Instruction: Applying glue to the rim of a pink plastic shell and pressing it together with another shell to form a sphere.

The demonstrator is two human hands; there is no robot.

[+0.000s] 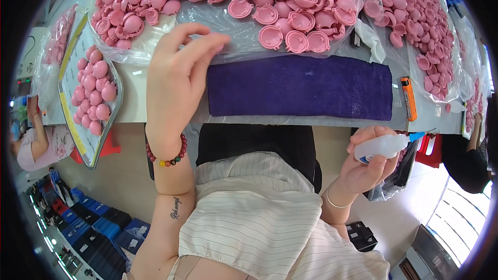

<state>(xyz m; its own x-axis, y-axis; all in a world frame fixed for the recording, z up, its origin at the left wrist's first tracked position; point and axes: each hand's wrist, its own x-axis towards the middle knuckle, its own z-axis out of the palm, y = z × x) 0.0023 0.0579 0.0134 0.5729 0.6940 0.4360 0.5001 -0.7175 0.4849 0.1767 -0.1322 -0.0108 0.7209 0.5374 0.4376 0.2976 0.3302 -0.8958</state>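
My left hand (179, 67) is raised over the table's near edge, left of a dark purple cloth (301, 87). Its fingers are loosely bent and apart, with nothing visible in them. The fingertips point toward a heap of pink plastic half shells (270, 14) lying on clear plastic sheeting. On the right, my right hand (365, 168) is wrapped around a small white squeeze bottle (381, 148). The bottle is tilted, and its blue needle tip (416, 136) points right, just below the table edge.
A tray (115, 116) of closed pink balls stands at the left. An orange cutter-like tool (409, 98) lies right of the cloth. More pink shells (415, 26) fill a plastic bag at far right. Other people (41, 145) sit at both sides.
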